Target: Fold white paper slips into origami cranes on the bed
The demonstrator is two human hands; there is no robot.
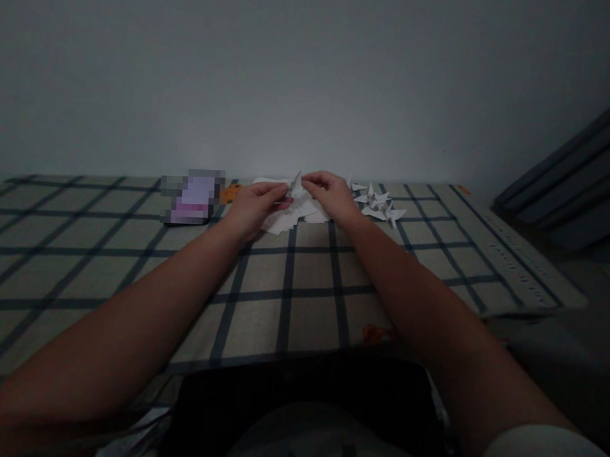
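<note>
Both my arms reach far forward over a checked cloth [293, 275]. My left hand [253, 203] and my right hand [331, 193] meet at a small folded white paper piece [295, 186], each pinching it with closed fingers. The piece stands up between the fingertips, above a loose pile of white paper sheets [285, 218] lying flat on the cloth. Just right of my right hand lie several finished folded paper shapes [378, 204] with pointed wings.
A blurred purple-and-dark object [193, 198] sits left of the paper pile, with a small orange thing [230, 193] beside it. A pale wall rises behind the cloth. A dark slanted panel [567, 177] stands at the right. A dark bag or garment [304, 395] lies near me.
</note>
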